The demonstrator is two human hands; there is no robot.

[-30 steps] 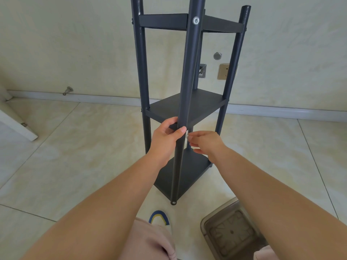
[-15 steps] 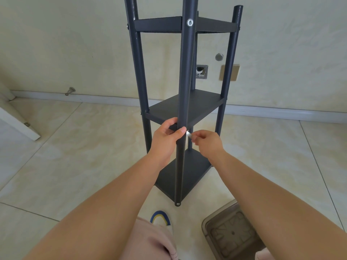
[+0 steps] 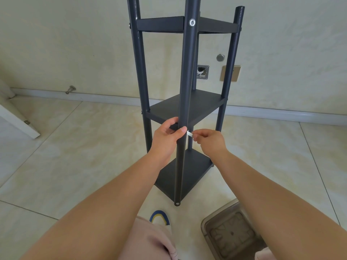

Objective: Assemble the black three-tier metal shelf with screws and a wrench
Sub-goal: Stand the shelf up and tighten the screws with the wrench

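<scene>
Black three-tier metal shelf (image 3: 187,107) stands upright on the pale tiled floor (image 3: 75,156), close to a cream wall (image 3: 75,44) with a grey skirting board (image 3: 281,112). Its three flat tiers sit between four round posts; the near post (image 3: 185,91) runs down the middle of the view and shows a silver screw head (image 3: 192,22) at the level of the top tier. At the foot of that post a small round hole faces the camera.

Of the two hands, the left hand (image 3: 166,136) wraps around the near post just below the middle tier, thumb lying across the front of the tube and fingers curled behind it. The right hand (image 3: 209,140) is just beside it on the other side of the post, fingertips pressed together on a small pale piece (image 3: 190,133) whose tip reaches toward the post, close to the left thumb. What that piece is cannot be told from this view.

On the wall behind the shelf are a round metal cap (image 3: 220,57), an open square wall box (image 3: 202,71) and a gold-coloured plate (image 3: 230,73). A door stopper (image 3: 70,89) juts out low on the wall to the left. A translucent plastic container (image 3: 232,233) sits on the floor at lower right, and a blue and yellow slipper toe (image 3: 159,217) shows at the bottom centre beside pink fabric (image 3: 150,241).
</scene>
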